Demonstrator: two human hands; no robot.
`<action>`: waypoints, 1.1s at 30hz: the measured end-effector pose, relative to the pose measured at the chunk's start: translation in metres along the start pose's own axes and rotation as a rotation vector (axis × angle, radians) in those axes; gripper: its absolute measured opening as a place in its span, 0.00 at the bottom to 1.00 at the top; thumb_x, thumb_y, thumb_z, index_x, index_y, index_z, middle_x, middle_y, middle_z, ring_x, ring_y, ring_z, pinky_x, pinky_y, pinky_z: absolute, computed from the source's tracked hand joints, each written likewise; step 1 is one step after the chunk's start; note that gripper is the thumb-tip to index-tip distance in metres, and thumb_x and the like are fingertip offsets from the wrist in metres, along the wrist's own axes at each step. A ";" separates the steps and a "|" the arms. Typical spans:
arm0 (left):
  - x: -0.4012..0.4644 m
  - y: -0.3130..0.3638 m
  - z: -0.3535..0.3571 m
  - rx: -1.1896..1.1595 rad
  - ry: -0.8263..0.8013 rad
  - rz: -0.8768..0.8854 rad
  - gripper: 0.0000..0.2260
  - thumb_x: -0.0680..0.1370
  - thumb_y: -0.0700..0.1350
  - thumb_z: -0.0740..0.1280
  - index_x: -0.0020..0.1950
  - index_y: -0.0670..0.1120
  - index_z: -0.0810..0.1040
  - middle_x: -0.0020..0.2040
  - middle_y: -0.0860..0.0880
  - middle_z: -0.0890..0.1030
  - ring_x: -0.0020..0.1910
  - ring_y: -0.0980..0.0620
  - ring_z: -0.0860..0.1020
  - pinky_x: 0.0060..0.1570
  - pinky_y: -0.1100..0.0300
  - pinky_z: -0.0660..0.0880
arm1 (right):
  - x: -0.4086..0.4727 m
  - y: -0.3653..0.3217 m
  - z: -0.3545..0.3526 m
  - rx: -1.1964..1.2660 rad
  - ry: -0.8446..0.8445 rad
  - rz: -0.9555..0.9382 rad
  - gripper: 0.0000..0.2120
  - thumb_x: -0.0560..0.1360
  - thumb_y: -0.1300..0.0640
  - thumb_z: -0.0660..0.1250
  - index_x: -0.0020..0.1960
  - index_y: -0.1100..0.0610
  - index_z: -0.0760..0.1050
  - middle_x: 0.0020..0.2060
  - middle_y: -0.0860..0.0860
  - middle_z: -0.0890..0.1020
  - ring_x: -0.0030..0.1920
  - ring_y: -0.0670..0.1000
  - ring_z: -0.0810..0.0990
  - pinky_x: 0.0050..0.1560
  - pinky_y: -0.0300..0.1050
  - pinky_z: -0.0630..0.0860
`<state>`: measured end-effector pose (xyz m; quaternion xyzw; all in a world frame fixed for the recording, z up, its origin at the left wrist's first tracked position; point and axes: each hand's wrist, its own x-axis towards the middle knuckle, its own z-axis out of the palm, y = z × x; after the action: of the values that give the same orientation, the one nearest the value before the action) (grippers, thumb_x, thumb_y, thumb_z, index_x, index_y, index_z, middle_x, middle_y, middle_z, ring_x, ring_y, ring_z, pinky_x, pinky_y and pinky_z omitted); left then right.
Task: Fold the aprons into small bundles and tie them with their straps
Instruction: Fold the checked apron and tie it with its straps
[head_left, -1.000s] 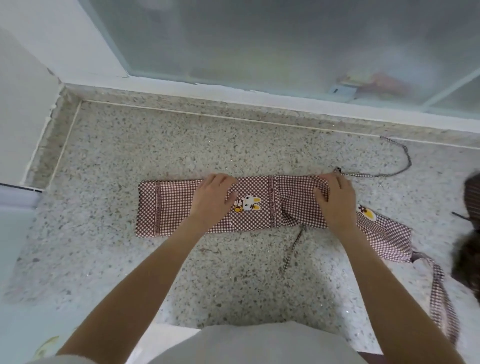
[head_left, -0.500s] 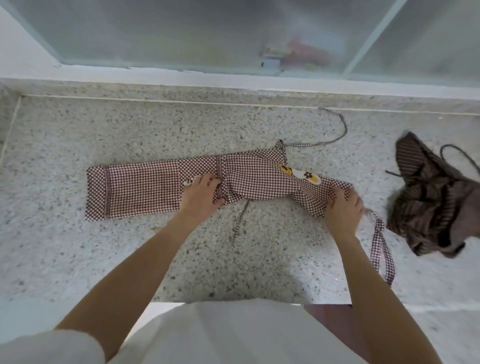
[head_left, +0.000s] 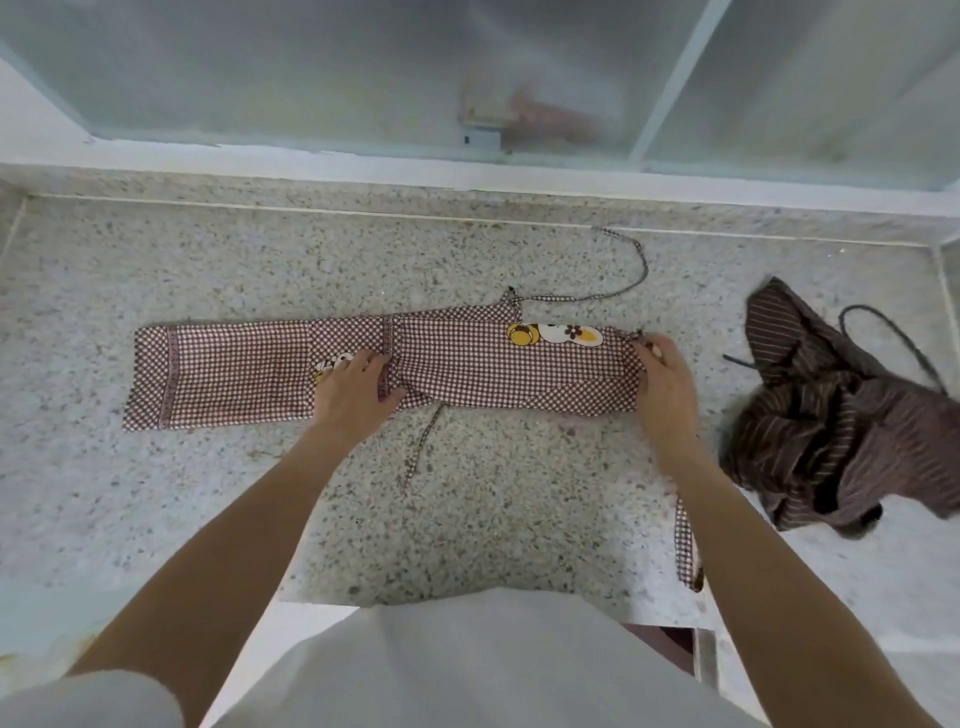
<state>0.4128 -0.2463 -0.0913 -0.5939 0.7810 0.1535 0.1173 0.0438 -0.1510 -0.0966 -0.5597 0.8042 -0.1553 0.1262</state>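
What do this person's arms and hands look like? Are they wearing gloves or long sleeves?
No gloves: the left hand and right hand are bare, with no rings, watch or bracelets visible. Both forearms are uncovered. A pale, whitish short sleeve shows at the left shoulder, part of a light top.

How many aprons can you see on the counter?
2. The checked apron lies folded into a long strip across the middle, under both hands. The striped brown apron sits crumpled at the right. More could lie outside the view.

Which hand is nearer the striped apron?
Right. The right hand grips the checked apron's end, just left of the striped apron; the left hand presses mid-strip, farther away.
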 end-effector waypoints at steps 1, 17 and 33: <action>0.000 0.000 0.000 0.023 -0.016 -0.008 0.28 0.77 0.62 0.57 0.72 0.49 0.63 0.71 0.48 0.66 0.65 0.45 0.69 0.62 0.49 0.67 | 0.008 0.002 -0.005 -0.030 -0.018 -0.021 0.22 0.73 0.70 0.61 0.66 0.61 0.71 0.67 0.56 0.70 0.59 0.62 0.73 0.60 0.55 0.73; -0.003 0.001 0.019 0.010 0.058 -0.048 0.29 0.76 0.60 0.61 0.73 0.47 0.63 0.69 0.46 0.67 0.65 0.42 0.66 0.62 0.41 0.67 | 0.048 0.007 -0.010 -0.258 -0.185 -0.019 0.24 0.75 0.62 0.62 0.70 0.57 0.66 0.72 0.57 0.63 0.69 0.62 0.61 0.67 0.59 0.61; -0.042 -0.114 0.028 -0.495 0.336 -0.196 0.16 0.76 0.43 0.68 0.63 0.41 0.75 0.59 0.42 0.76 0.58 0.42 0.73 0.58 0.47 0.71 | -0.050 -0.262 0.117 -0.185 -0.510 -0.599 0.26 0.81 0.47 0.46 0.77 0.52 0.49 0.77 0.51 0.48 0.76 0.52 0.42 0.71 0.57 0.32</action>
<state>0.5342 -0.2263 -0.1131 -0.6938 0.6675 0.2267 -0.1470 0.3303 -0.2016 -0.1007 -0.7989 0.5590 0.0318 0.2198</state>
